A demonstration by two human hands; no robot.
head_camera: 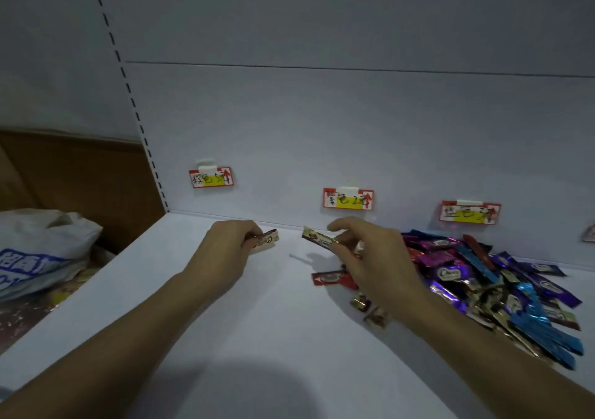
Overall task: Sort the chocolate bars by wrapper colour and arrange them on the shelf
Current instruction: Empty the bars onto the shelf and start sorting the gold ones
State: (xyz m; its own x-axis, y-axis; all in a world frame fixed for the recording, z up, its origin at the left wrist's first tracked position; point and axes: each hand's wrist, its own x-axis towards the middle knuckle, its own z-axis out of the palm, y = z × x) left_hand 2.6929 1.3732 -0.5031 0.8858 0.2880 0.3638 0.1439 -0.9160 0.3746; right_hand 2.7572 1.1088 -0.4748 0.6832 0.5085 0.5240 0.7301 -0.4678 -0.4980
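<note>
My left hand (227, 251) grips a brown-and-cream chocolate bar (267, 241) near the back of the white shelf (257, 338), below the leftmost label (211, 177). My right hand (370, 257) pinches a second brown-and-cream bar (318, 238) that points left, held just above the shelf under the middle label (348, 199). A mixed pile of purple, blue, red and gold bars (502, 289) lies to the right. A red bar (331, 278) and two small brown pieces (370, 310) lie loose by my right wrist.
A third label (469, 213) hangs on the back wall above the pile. Left of the shelf edge sit a white plastic bag with blue print (38, 251) and a brown cardboard box (80, 173). A slotted upright (128, 96) runs up the wall.
</note>
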